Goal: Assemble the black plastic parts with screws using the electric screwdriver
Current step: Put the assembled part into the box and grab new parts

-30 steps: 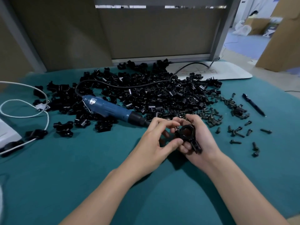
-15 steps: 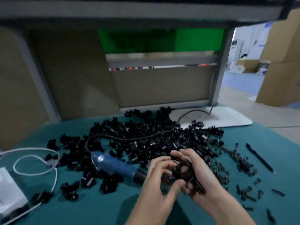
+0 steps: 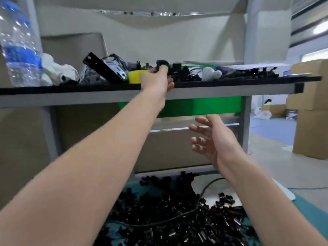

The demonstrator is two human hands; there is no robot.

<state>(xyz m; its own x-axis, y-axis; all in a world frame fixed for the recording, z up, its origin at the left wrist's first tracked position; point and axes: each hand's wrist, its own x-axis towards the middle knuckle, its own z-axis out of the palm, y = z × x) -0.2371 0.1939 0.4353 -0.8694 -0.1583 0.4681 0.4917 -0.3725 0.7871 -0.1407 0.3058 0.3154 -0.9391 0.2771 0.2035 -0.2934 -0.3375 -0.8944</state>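
Head view: left hand [image 3: 156, 80] is up at the shelf [image 3: 53, 90], fingertips pinching a black part [image 3: 161, 64] just above the knuckles. The right hand [image 3: 211, 139] is spread wide and empty, lower down. Danger: if that pinch loosens this near the edge, the part may tumble off.

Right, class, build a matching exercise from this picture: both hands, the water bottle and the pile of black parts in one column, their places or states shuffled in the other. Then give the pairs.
1. left hand
2. right hand
3. water bottle
4. pile of black parts

A. on the teal mat
B. open in mid-air, empty
C. far left of the shelf
D. holding a black part at the shelf

Pairs: 1-D, 2-B, 3-C, 4-A.
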